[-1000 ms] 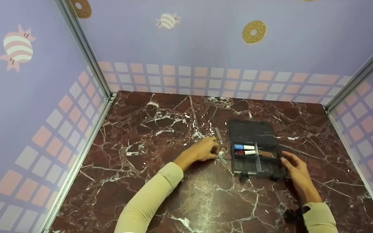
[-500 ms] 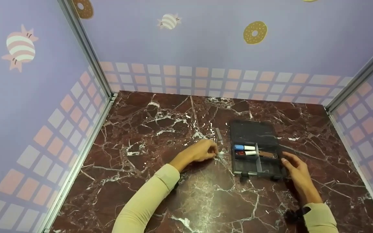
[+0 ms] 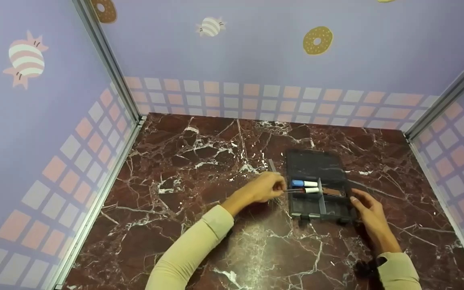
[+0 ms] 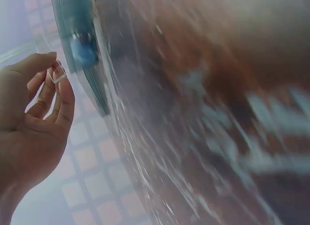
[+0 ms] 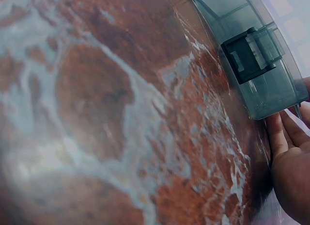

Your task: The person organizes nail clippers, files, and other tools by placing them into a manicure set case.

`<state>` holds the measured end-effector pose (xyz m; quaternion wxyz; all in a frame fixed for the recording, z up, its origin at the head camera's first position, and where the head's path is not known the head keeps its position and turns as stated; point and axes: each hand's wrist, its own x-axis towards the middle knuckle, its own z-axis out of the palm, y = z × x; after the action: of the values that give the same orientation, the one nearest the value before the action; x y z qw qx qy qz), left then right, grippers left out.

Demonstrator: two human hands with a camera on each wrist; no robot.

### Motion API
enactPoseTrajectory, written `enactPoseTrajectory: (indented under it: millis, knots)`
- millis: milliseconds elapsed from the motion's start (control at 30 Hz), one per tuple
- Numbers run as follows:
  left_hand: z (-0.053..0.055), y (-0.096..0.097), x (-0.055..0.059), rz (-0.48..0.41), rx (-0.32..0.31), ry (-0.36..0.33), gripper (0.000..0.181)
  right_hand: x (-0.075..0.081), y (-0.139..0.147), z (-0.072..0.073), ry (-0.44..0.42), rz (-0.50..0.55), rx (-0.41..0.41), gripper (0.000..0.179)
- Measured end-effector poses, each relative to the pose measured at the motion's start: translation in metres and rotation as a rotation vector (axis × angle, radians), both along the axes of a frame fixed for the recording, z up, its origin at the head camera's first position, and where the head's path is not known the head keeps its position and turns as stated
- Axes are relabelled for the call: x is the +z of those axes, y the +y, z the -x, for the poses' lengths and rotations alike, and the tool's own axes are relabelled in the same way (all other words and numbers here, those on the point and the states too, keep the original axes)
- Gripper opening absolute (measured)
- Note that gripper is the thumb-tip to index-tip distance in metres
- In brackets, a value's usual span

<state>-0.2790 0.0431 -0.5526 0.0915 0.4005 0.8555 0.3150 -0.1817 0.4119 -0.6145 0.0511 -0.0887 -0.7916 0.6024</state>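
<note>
My left hand [image 3: 268, 187] pinches a thin clear plastic strip [image 4: 58, 79] between thumb and fingertips. In the head view the strip's far end reaches over the left rim of a dark translucent organizer box [image 3: 334, 207]. The box stands with its lid [image 3: 314, 165] laid back. Inside it, a blue-and-white marker [image 3: 304, 183] and a red-and-white marker [image 3: 311, 190] lie in the left compartment. A brown flat piece [image 3: 332, 191] sits in the right one. My right hand [image 3: 373, 215] holds the box at its right edge, fingers at the corner in the right wrist view.
Another clear strip [image 3: 272, 165] lies on the marbled table [image 3: 199, 161] left of the lid. Patterned walls enclose the back and both sides. Black latches [image 5: 252, 55] project from the box's front.
My left hand dips toward the table beside the box, then moves right with the clear strip to the box's left rim. The right hand stays on the box.
</note>
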Motion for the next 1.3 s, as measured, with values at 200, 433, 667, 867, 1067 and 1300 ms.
enactPoseTrajectory:
  millis: [200,433,667,867,1067,1300]
  knots:
    - [-0.010,0.028,0.003,-0.026,-0.004,0.003,0.008,0.002,-0.001,0.000,0.016,0.001,0.005,0.049]
    - [-0.020,0.058,0.001,-0.015,0.016,0.082,0.005,0.003,-0.002,-0.003,0.037,0.026,0.011,0.050]
    - [-0.026,0.068,-0.006,0.044,0.049,0.105,0.004,0.003,-0.004,-0.003,0.047,0.014,0.016,0.051]
    - [-0.027,0.068,-0.008,0.068,0.050,0.132,0.004,0.004,-0.005,-0.003,0.059,0.029,0.006,0.049]
    - [-0.027,0.067,-0.011,0.087,0.048,0.158,0.005,0.004,-0.006,-0.002,0.066,0.024,-0.001,0.047]
    - [-0.024,0.064,-0.010,0.062,0.026,0.091,0.009,0.004,-0.005,-0.003,0.049,0.023,-0.003,0.048]
